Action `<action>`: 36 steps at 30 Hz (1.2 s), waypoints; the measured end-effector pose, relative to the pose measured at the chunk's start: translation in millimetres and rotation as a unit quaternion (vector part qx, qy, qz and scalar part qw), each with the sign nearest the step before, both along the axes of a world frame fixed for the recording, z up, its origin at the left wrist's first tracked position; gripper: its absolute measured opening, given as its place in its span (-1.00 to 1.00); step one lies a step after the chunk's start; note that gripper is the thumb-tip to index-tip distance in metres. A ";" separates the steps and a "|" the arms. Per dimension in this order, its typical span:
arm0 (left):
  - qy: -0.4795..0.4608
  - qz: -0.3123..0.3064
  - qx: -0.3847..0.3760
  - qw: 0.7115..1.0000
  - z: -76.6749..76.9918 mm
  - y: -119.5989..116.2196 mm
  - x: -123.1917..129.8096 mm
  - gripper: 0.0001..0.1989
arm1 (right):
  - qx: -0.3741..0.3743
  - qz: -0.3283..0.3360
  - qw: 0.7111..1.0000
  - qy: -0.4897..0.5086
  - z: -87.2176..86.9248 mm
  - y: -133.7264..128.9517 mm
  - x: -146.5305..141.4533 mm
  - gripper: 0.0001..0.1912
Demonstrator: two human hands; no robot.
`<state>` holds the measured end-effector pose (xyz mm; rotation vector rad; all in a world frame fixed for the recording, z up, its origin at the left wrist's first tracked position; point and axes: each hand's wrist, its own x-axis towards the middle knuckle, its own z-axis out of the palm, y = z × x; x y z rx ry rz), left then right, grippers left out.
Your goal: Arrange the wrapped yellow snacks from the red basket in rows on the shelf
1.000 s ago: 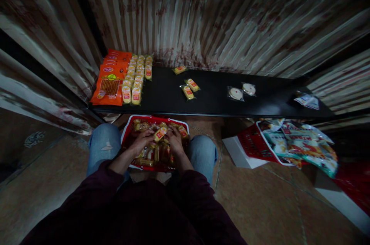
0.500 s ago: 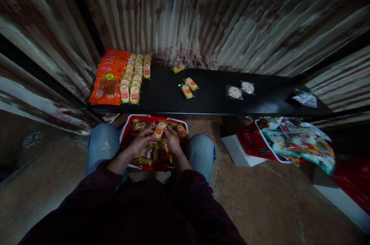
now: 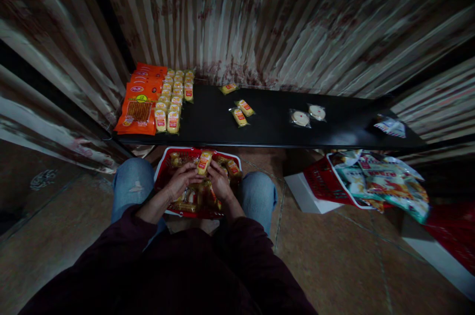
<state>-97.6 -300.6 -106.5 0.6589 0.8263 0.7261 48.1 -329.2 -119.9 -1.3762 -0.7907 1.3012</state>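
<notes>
Between my two hands is a yellow packaged snack cake [image 3: 204, 163] with a red and white label, held upright above the basket. My left hand [image 3: 182, 179] grips its left side with the fingers closed. On the other side my right hand [image 3: 220, 181] pinches its right edge. Beneath them, the red basket [image 3: 160, 169] with a white rim sits between my knees, filled with several more wrapped cakes. Rows of matching cakes [image 3: 173, 120] stand on the black shelf [image 3: 208, 129], beside orange snack bags [image 3: 138, 107].
Loose cakes [image 3: 240, 116] lie mid-shelf. Farther right are round white wrapped pastries [image 3: 300, 118] and a white and blue packet [image 3: 390, 126]. A second red basket [image 3: 322, 183] with plastic bags stands on a white box [image 3: 302, 196]. A striped curtain [image 3: 237, 23] hangs behind the shelf.
Both hands have raised the snack cake slightly, towards the shelf. The things on the shelf stay as they were.
</notes>
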 end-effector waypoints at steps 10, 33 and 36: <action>0.043 0.010 0.038 0.998 9.2 2.2 8.5 -0.67 | 0.009 -0.017 0.995 0.095 9.2 2.7 -2.3 -0.52; 0.155 0.059 0.122 0.979 22.8 -5.9 29.0 -0.80 | 0.075 -0.098 0.991 0.051 22.8 -0.9 -3.6 -0.69; 0.163 0.054 0.108 0.979 25.3 -7.1 29.6 -0.78 | 0.079 -0.096 0.992 0.033 21.0 -1.2 -4.6 -0.67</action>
